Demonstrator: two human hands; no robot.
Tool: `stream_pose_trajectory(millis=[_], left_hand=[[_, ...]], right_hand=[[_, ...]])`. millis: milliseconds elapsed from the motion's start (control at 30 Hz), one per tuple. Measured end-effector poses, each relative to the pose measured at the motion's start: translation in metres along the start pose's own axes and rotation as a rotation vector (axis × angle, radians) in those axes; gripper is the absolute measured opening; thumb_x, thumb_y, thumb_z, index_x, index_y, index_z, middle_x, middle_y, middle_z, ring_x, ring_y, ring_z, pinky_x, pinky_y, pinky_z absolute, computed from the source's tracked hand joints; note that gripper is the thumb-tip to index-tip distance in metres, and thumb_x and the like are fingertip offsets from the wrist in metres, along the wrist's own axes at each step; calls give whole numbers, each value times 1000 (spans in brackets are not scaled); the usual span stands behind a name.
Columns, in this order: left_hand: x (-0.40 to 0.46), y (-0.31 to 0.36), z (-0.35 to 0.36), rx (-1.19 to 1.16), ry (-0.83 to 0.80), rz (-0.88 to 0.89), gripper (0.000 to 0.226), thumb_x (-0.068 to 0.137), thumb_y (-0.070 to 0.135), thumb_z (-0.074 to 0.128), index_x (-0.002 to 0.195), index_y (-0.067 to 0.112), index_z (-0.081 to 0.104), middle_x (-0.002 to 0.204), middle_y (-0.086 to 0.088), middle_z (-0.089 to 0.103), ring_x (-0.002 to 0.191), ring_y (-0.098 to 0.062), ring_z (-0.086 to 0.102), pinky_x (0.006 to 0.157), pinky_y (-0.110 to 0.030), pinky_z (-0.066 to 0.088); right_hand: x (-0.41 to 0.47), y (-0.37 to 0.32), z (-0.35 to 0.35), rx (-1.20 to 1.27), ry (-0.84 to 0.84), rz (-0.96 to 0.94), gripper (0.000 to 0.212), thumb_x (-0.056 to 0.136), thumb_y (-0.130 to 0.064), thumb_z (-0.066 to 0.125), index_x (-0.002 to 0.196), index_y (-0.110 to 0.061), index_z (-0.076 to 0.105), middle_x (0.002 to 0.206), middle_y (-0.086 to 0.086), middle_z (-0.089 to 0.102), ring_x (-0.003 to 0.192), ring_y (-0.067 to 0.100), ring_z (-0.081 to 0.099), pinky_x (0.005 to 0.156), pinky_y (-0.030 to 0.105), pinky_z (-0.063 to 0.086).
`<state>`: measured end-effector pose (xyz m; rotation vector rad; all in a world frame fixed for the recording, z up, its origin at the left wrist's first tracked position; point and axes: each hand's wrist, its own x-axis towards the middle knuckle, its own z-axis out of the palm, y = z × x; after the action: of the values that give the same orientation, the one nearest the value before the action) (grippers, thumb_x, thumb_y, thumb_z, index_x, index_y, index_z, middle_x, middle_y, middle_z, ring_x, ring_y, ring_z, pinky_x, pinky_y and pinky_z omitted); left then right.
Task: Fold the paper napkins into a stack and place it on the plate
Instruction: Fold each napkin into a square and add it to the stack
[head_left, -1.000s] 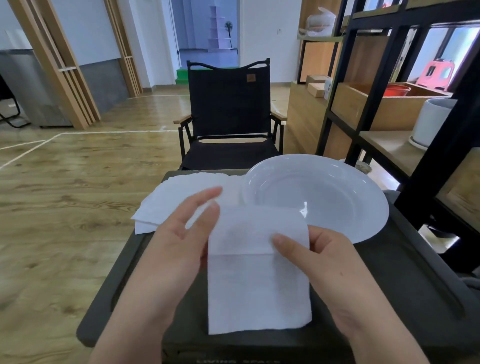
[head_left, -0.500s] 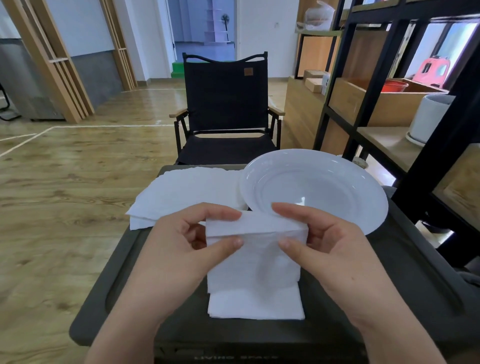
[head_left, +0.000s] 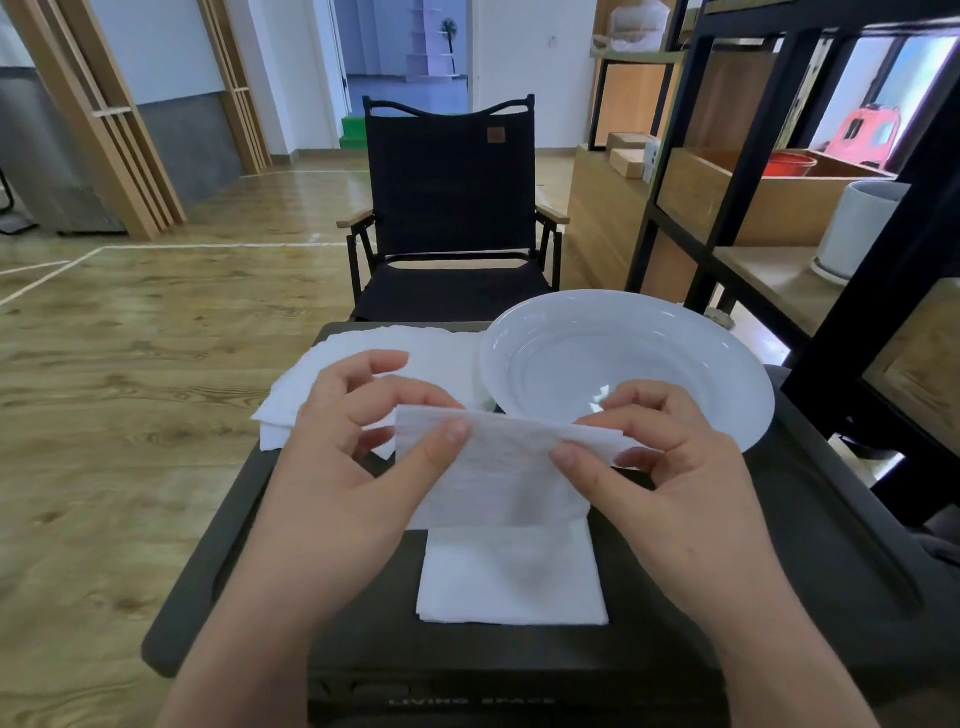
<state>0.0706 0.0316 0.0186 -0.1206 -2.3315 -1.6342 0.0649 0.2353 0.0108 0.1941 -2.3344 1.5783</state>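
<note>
A white paper napkin (head_left: 506, 545) lies on the dark table (head_left: 810, 561) in front of me, its far half lifted and bent toward me. My left hand (head_left: 353, 467) pinches the raised fold edge at its left end, thumb on top. My right hand (head_left: 670, 478) pinches the same edge at its right end. A white plate (head_left: 649, 353) with nothing in it stands just beyond my right hand. A pile of unfolded white napkins (head_left: 415, 353) lies left of the plate, behind my left hand and partly hidden by it.
A black folding chair (head_left: 449, 208) faces the table's far edge. Black-framed wooden shelving (head_left: 779, 208) rises close on the right, holding a white pot (head_left: 862, 228) and a red bowl (head_left: 789, 163). Wooden floor lies to the left.
The napkin lay flat a second ago. Both hands took its far edge, lifted it and are bringing it over toward me, so the upper half now overlaps the lower.
</note>
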Motion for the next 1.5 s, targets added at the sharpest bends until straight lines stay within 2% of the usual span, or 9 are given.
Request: stream_pose_trajectory(millis=[167,400,567,767,900,1067,1233,1367,1500], left_hand=[[-2,1,6,-35,-139,-240,8,85,44,69,91,40,74,88,15,79,78,-4,74,82,-33,55],[-2,-3,3,314,-230,-466,50,95,42,57,73,-3,56,61,-4,49,41,5,57,60,-29,31],[-4,-4,0,569,-315,-540,43,85,48,66,57,17,67,45,9,61,42,-5,50,53,-19,39],[-4,-8,2,623,-372,-586,42,83,47,69,53,19,70,58,7,73,55,-10,61,67,-29,55],[-3,-14,2,631,-353,-596,38,84,46,69,57,19,70,52,14,69,53,-7,60,47,-17,42],[2,-18,2,699,-196,-535,36,83,50,67,61,22,69,55,11,70,55,-6,62,50,-21,41],[39,-20,14,717,164,-121,5,86,34,65,84,30,63,81,16,65,75,-3,58,57,-23,40],[89,-42,26,935,-42,82,35,85,25,67,119,27,60,123,2,59,113,-21,50,90,-32,42],[109,-60,27,966,-66,96,20,90,34,58,106,30,71,110,6,69,103,-16,58,83,-25,40]], right_hand=[[-2,-3,0,351,-81,110,11,78,-34,71,88,-33,76,87,-12,77,82,3,73,62,13,56],[-3,11,4,-113,-16,286,52,85,-23,72,120,-51,46,74,-7,73,72,-5,66,57,11,45],[-5,18,6,-343,-129,278,23,83,-24,71,90,-41,56,70,-8,70,67,-4,63,49,9,40],[-5,25,9,-520,-159,257,21,82,-24,71,88,-39,56,69,-12,64,66,0,60,49,11,39],[-5,30,12,-543,-140,253,21,78,-22,72,84,-36,57,68,-11,61,65,2,59,52,14,44],[-6,30,14,-610,-75,231,26,71,-28,75,75,-31,50,63,-10,55,56,3,54,46,16,34],[-3,25,13,-579,-89,199,29,71,-32,78,67,-29,49,57,-9,49,51,5,48,47,14,31],[-1,24,12,-478,-94,164,30,71,-35,78,63,-27,51,56,-9,48,53,4,48,50,12,32],[1,23,10,-408,-70,156,29,71,-37,78,61,-27,52,53,-9,48,50,5,48,48,12,34]])
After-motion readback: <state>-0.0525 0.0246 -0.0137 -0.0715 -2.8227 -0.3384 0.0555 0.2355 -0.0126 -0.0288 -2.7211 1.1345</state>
